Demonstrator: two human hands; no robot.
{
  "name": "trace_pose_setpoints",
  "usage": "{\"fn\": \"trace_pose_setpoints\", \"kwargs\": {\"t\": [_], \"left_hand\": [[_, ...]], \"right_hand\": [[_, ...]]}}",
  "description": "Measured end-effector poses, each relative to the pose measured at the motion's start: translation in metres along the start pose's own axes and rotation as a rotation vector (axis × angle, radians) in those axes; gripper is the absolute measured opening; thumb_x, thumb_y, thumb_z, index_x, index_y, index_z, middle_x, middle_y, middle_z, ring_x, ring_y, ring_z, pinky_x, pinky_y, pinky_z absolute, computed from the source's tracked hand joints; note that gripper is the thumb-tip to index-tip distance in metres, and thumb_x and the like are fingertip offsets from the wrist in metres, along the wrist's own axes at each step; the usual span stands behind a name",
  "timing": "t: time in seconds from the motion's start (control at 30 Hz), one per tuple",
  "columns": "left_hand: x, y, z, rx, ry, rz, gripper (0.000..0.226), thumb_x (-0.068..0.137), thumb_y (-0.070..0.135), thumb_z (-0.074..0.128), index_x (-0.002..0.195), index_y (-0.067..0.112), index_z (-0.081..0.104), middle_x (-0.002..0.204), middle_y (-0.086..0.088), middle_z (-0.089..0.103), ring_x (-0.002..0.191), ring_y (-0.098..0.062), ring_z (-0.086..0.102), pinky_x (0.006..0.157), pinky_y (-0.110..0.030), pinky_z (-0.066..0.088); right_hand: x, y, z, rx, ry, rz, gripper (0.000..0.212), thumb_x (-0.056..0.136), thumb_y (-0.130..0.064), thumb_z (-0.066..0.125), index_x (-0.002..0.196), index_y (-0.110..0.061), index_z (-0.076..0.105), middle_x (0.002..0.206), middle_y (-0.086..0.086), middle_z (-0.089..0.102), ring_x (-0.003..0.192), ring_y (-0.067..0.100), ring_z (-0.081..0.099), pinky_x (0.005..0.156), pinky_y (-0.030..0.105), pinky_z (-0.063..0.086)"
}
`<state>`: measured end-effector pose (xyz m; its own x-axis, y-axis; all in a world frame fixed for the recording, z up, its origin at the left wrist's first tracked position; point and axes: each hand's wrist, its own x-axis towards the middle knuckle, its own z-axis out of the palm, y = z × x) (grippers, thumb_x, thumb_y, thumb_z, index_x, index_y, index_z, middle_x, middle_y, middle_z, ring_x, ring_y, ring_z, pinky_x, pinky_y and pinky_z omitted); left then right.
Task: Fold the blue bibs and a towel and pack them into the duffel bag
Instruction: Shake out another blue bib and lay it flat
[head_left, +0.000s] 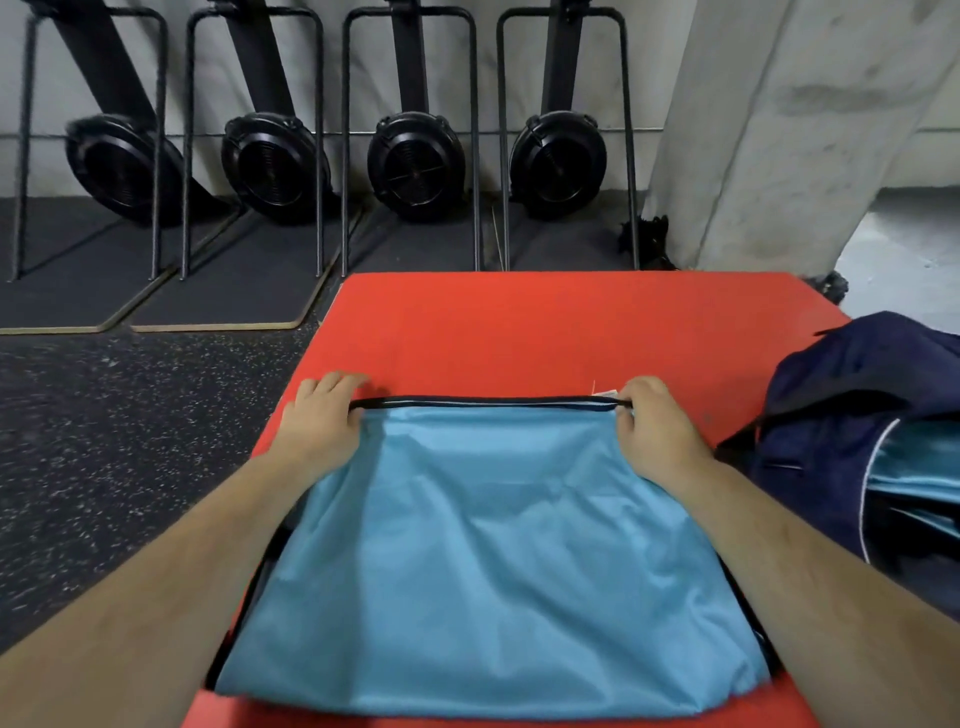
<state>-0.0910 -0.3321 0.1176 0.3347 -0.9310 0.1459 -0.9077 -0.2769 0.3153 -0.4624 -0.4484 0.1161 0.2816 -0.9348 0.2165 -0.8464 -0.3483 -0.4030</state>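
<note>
Nearest the camera I note the blue bib (483, 561) spread across the red mat (519, 332), its near edge at the mat's front and its black-trimmed far edge stretched taut between both hands. Both forearms reach forward along the bib's sides. The left hand (324, 415) has its fingers curled over the far left corner, gripping the trim. The right hand (657, 428) pinches the far right corner, thumb and fingers closed on the trim beside a small white tag (605, 391).

Risk, in my judgement: the cloth looks thin and slick, so an uneven pull from either hand would skew the fold, and a loose pinch on the right could let that corner slip. Creases across the middle may carry into the folded stack.

To the right, partly on the mat, sits the dark duffel bag (841, 410), open, with blue cloth already showing inside. I cannot see a towel.

Farther off, four black fan machines (410, 161) stand in metal frames against the wall, beside a concrete pillar (779, 130).
</note>
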Motion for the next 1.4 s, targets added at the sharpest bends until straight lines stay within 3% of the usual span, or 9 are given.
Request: {"fn": "trace_pose_setpoints", "kwargs": {"t": [0.1, 0.23, 0.4, 0.53, 0.73, 0.97, 1.1, 1.23, 1.4], "left_hand": [[0.003, 0.008, 0.000, 0.020, -0.031, 0.027, 0.044, 0.095, 0.011, 0.049, 0.138, 0.023, 0.054, 0.129, -0.001, 0.054, 0.124, -0.028, 0.045, 0.100, -0.047, 0.035], [0.005, 0.008, -0.005, -0.010, -0.044, 0.038, 0.032, 0.095, 0.009, 0.050, 0.124, 0.012, 0.062, 0.114, -0.008, 0.051, 0.108, -0.034, 0.056, 0.098, -0.043, 0.042], [0.001, 0.013, -0.022, -0.130, -0.007, 0.041, 0.018, 0.098, 0.004, 0.049, 0.110, 0.003, 0.062, 0.109, -0.013, 0.052, 0.100, -0.031, 0.053, 0.089, -0.031, 0.037], [-0.011, 0.026, -0.047, -0.172, 0.028, 0.048, 0.014, 0.098, 0.003, 0.046, 0.104, 0.003, 0.059, 0.096, -0.009, 0.060, 0.088, -0.025, 0.052, 0.072, -0.031, 0.034], [-0.038, 0.034, -0.084, -0.207, 0.089, 0.062, 0.015, 0.098, 0.004, 0.050, 0.108, 0.006, 0.061, 0.102, -0.009, 0.063, 0.094, -0.026, 0.056, 0.078, -0.031, 0.037], [-0.092, 0.036, -0.155, -0.299, 0.201, 0.046, 0.019, 0.097, 0.007, 0.054, 0.101, 0.023, 0.063, 0.100, 0.002, 0.064, 0.094, -0.017, 0.057, 0.079, -0.028, 0.039], [-0.123, 0.040, -0.207, -0.295, 0.207, 0.052, 0.020, 0.096, 0.008, 0.059, 0.099, 0.026, 0.066, 0.097, 0.004, 0.066, 0.090, -0.016, 0.059, 0.068, -0.024, 0.042], [-0.160, 0.049, -0.261, -0.401, 0.286, 0.079, 0.018, 0.093, 0.010, 0.066, 0.097, 0.026, 0.072, 0.092, 0.013, 0.067, 0.090, -0.010, 0.059, 0.078, -0.024, 0.040], [-0.201, 0.049, -0.311, -0.515, 0.315, 0.123, 0.020, 0.090, 0.014, 0.070, 0.094, 0.032, 0.076, 0.095, 0.011, 0.073, 0.096, -0.011, 0.065, 0.092, -0.030, 0.047]], "right_hand": [[0.004, 0.000, 0.000, -0.026, -0.015, -0.007, 0.013, 0.096, -0.009, 0.053, 0.107, -0.006, 0.061, 0.112, 0.015, 0.057, 0.103, 0.037, 0.055, 0.089, 0.042, 0.044], [0.004, 0.000, -0.003, -0.069, -0.041, 0.017, 0.016, 0.098, -0.011, 0.053, 0.113, -0.011, 0.058, 0.115, 0.011, 0.056, 0.110, 0.033, 0.050, 0.094, 0.042, 0.042], [0.001, 0.003, -0.020, -0.261, -0.111, 0.076, 0.025, 0.102, -0.021, 0.048, 0.122, -0.017, 0.061, 0.120, 0.011, 0.050, 0.116, 0.031, 0.039, 0.098, 0.043, 0.039], [-0.007, 0.002, -0.036, -0.141, -0.210, 0.073, 0.017, 0.102, -0.017, 0.045, 0.115, -0.015, 0.056, 0.120, 0.010, 0.044, 0.106, 0.032, 0.050, 0.092, 0.041, 0.045], [-0.023, -0.015, -0.079, 0.054, -0.133, 0.048, 0.007, 0.100, -0.014, 0.055, 0.106, -0.016, 0.057, 0.102, 0.005, 0.060, 0.092, 0.025, 0.057, 0.076, 0.033, 0.043], [-0.057, -0.050, -0.159, 0.356, -0.001, -0.082, 0.022, 0.089, -0.007, 0.070, 0.105, -0.022, 0.071, 0.100, -0.012, 0.065, 0.093, 0.004, 0.059, 0.084, 0.020, 0.042], [-0.081, -0.080, -0.198, 0.535, 0.028, -0.164, 0.042, 0.081, 0.013, 0.067, 0.094, -0.027, 0.069, 0.098, -0.011, 0.070, 0.094, -0.002, 0.064, 0.085, 0.011, 0.047], [-0.113, -0.104, -0.238, 0.631, 0.092, -0.230, 0.044, 0.079, 0.020, 0.063, 0.093, -0.022, 0.069, 0.097, -0.004, 0.071, 0.083, -0.011, 0.065, 0.081, 0.007, 0.047], [-0.147, -0.118, -0.291, 0.574, 0.105, -0.292, 0.042, 0.082, 0.010, 0.068, 0.097, -0.030, 0.072, 0.101, -0.012, 0.073, 0.094, -0.006, 0.066, 0.091, 0.013, 0.047]]}}
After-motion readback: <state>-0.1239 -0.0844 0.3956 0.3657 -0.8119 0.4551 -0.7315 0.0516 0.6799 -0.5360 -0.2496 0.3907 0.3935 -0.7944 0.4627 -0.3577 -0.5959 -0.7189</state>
